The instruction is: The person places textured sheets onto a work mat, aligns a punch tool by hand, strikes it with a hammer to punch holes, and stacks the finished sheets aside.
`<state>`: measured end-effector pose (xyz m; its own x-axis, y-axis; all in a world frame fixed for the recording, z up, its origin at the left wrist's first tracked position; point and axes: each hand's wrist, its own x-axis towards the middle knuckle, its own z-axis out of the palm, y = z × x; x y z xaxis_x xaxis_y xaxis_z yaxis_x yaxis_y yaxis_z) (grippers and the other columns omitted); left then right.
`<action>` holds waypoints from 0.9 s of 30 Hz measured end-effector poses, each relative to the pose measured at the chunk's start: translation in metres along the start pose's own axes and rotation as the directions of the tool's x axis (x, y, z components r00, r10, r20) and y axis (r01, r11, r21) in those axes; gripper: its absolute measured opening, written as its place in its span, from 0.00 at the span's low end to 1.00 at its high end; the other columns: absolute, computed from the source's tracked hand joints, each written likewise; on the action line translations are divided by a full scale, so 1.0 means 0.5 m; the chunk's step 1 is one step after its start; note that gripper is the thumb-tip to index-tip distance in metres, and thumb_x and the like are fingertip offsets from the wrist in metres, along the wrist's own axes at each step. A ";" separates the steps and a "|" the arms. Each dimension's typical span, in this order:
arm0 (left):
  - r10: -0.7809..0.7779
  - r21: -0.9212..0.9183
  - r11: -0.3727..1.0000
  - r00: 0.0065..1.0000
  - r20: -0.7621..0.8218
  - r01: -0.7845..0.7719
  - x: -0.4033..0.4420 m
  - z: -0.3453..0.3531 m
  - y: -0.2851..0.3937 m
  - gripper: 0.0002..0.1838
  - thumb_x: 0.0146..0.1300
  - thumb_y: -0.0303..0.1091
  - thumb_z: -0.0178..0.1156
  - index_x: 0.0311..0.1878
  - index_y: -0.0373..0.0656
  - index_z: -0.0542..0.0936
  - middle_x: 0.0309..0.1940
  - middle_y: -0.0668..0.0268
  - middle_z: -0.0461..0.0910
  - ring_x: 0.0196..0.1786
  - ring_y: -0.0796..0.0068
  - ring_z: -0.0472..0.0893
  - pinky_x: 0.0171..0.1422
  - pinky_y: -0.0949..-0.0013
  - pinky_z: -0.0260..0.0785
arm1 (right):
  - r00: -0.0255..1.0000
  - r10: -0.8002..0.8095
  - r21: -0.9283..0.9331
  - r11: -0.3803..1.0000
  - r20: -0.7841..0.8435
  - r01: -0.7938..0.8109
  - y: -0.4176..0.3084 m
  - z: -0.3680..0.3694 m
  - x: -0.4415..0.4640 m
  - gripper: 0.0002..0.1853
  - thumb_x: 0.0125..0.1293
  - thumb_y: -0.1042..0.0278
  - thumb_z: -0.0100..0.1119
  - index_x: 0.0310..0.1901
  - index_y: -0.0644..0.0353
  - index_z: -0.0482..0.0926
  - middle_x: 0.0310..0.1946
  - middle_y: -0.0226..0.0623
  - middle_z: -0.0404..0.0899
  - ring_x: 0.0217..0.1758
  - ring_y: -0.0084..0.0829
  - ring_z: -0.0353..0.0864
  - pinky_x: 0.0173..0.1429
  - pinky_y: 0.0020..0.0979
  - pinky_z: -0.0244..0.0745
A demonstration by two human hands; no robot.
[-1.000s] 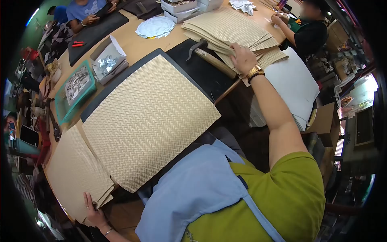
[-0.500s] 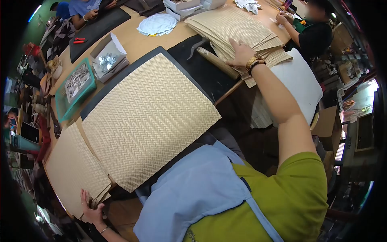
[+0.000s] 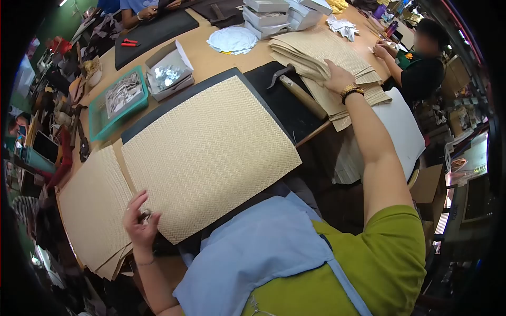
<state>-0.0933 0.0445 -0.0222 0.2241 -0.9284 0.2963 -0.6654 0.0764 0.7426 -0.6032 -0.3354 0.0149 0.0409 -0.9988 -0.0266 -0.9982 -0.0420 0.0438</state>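
Sheet (image 3: 211, 158), beige, herringbone-textured, broad, four-cornered

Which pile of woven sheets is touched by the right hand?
The far-right pile, beside the hammer; the left pile lies near the left hand.

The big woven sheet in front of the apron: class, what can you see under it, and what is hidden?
A dark board shows along the woven sheet's far edges. The sheet covers anything else beneath, so that cannot be seen.
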 end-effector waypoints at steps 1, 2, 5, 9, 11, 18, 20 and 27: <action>-0.002 -0.035 0.999 1.000 0.026 0.003 0.012 0.021 0.017 0.27 0.52 0.46 0.72 0.50 0.37 0.79 0.51 0.53 0.80 0.45 0.70 0.80 0.36 0.75 0.71 | 0.999 -0.017 -0.080 0.997 0.031 0.019 -0.002 0.007 -0.006 0.49 0.47 0.49 0.69 0.71 0.45 0.54 0.58 0.53 0.71 0.59 0.48 0.74 0.62 0.42 0.71; 0.042 -0.038 0.998 0.998 0.039 -0.040 0.024 0.043 0.026 0.26 0.52 0.42 0.72 0.50 0.37 0.79 0.51 0.53 0.80 0.47 0.67 0.80 0.41 0.73 0.72 | 0.997 -0.042 -0.156 0.986 0.065 0.052 -0.008 0.020 -0.017 0.53 0.45 0.46 0.70 0.71 0.45 0.52 0.60 0.55 0.68 0.61 0.50 0.73 0.63 0.42 0.70; 0.018 -0.099 0.995 0.998 0.058 -0.012 0.047 0.093 0.045 0.22 0.52 0.33 0.71 0.50 0.36 0.79 0.51 0.52 0.80 0.52 0.61 0.80 0.53 0.67 0.72 | 0.987 -0.130 -0.120 0.983 0.099 0.141 0.018 0.069 0.011 0.63 0.38 0.40 0.75 0.73 0.44 0.45 0.66 0.61 0.58 0.65 0.57 0.66 0.65 0.46 0.68; -0.081 -0.230 0.969 0.995 0.056 0.092 0.046 0.122 0.035 0.18 0.54 0.26 0.68 0.49 0.36 0.79 0.51 0.54 0.80 0.54 0.63 0.79 0.56 0.68 0.72 | 0.997 -0.038 -0.165 0.985 0.061 0.047 -0.014 0.077 0.004 0.63 0.38 0.50 0.77 0.73 0.44 0.44 0.66 0.61 0.58 0.64 0.58 0.67 0.64 0.45 0.69; -0.127 -0.313 0.941 0.992 0.025 0.128 0.043 0.126 0.035 0.16 0.56 0.25 0.67 0.49 0.36 0.79 0.50 0.56 0.80 0.54 0.67 0.79 0.56 0.70 0.72 | 0.999 -0.035 -0.177 0.984 0.002 0.035 -0.043 0.060 -0.026 0.54 0.44 0.61 0.73 0.72 0.42 0.49 0.64 0.55 0.63 0.60 0.54 0.72 0.61 0.44 0.72; -0.193 -0.369 0.893 0.960 0.201 0.257 0.137 0.135 0.095 0.13 0.60 0.25 0.65 0.48 0.36 0.79 0.44 0.61 0.81 0.50 0.75 0.80 0.49 0.73 0.74 | 0.987 -0.066 -0.022 0.998 -0.145 0.063 0.027 -0.004 0.016 0.35 0.49 0.67 0.64 0.63 0.47 0.67 0.46 0.49 0.80 0.51 0.48 0.79 0.56 0.43 0.75; 0.192 -0.307 0.944 0.955 0.228 -0.116 0.225 0.167 0.175 0.13 0.58 0.27 0.66 0.47 0.39 0.79 0.42 0.61 0.82 0.47 0.71 0.82 0.46 0.71 0.74 | 0.989 -0.058 0.003 0.998 -0.134 0.059 0.040 -0.026 0.031 0.36 0.47 0.65 0.65 0.62 0.48 0.67 0.47 0.49 0.80 0.51 0.48 0.79 0.56 0.42 0.75; 0.070 -0.518 0.792 0.794 0.603 0.324 0.480 0.482 0.375 0.20 0.61 0.43 0.65 0.53 0.45 0.79 0.42 0.71 0.81 0.35 0.86 0.75 0.34 0.79 0.65 | 0.987 -0.063 0.067 0.995 -0.148 0.074 0.055 -0.032 0.018 0.37 0.45 0.62 0.67 0.61 0.44 0.69 0.43 0.48 0.81 0.48 0.47 0.81 0.54 0.42 0.76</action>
<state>-0.3360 -0.2517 0.0434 -0.2981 -0.9516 -0.0752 -0.0860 -0.0517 0.9950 -0.6296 -0.3460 0.0320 0.1098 -0.9869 0.1183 -0.9932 -0.1136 -0.0256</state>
